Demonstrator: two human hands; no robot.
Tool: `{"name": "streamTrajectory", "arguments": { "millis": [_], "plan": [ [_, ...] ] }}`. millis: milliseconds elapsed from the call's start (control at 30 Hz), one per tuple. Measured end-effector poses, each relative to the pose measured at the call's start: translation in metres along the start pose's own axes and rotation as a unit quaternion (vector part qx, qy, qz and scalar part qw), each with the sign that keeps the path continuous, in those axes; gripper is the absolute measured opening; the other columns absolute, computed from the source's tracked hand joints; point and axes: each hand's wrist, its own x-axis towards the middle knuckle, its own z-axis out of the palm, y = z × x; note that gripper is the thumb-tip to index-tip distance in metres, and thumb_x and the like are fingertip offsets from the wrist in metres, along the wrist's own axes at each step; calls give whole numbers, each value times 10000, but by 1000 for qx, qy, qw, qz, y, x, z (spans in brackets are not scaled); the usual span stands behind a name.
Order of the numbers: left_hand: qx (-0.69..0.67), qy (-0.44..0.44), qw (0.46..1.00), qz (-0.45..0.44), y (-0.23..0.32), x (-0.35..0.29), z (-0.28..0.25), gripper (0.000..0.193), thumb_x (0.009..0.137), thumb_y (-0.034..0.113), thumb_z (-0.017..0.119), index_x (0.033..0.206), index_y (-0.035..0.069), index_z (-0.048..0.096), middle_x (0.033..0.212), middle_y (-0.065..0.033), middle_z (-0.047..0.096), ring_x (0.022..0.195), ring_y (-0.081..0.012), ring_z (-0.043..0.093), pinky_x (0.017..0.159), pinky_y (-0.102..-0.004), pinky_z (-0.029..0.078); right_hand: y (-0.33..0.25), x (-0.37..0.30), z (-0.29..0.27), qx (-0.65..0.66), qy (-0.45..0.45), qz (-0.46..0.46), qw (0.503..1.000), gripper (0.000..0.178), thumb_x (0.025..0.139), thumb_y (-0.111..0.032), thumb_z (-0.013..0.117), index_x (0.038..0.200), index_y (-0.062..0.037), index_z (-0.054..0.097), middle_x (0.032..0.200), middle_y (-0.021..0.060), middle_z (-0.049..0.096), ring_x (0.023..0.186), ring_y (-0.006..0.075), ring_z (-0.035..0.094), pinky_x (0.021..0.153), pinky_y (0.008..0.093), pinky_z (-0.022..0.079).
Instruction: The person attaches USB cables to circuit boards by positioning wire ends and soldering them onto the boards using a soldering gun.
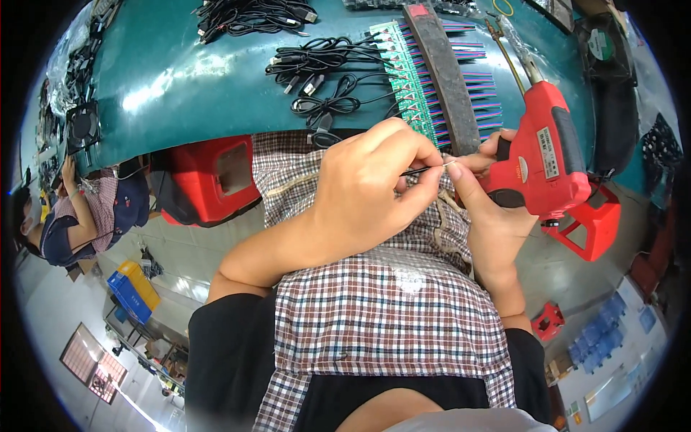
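Note:
In front of my apron, my left hand [381, 187] is closed, thumb and fingertips pinching a thin black cable [412, 172] near its pale end. At that same end, the thumb and forefinger of my right hand [493, 216] press together. A red soldering gun [545, 155] with a metal nozzle lies against my right hand, nozzle toward the table; whether other fingers grip it is unclear. Just beyond my hands is a row of green circuit boards [407, 83], with black USB cables [327, 101] on their left and coloured wires [484, 93] on their right. A dark metal bar [450, 79] lies across these wires.
More black cables [252, 16] lie on the far part of the green table [180, 65]. A black fan-like device [606, 47] stands at the right. Red stools [216, 176] stand below the table edge. At far left, another person [86, 216] sits at the table.

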Motion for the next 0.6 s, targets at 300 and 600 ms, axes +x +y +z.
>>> {"name": "streamTrajectory", "arguments": {
  "millis": [300, 600],
  "plan": [
    [-24, 22, 999, -28, -6, -5, 4, 125, 767, -31, 751, 844, 13, 664, 795, -29, 604, 545, -27, 488, 471, -173, 387, 7, 2, 11, 82, 17, -1, 996, 578, 811, 134, 697, 1291, 7, 401, 987, 68, 617, 872, 122, 650, 785, 256, 517],
    [112, 67, 991, -12, -25, 0, -9, 111, 742, 16, 736, 816, 64, 668, 735, -14, 611, 513, -87, 478, 446, -236, 335, 9, -13, -3, 8, -13, 13, 1000, 513, 807, 171, 628, 1249, -13, 445, 1073, 83, 515, 819, 139, 608, 755, 287, 522]
  ]
}}
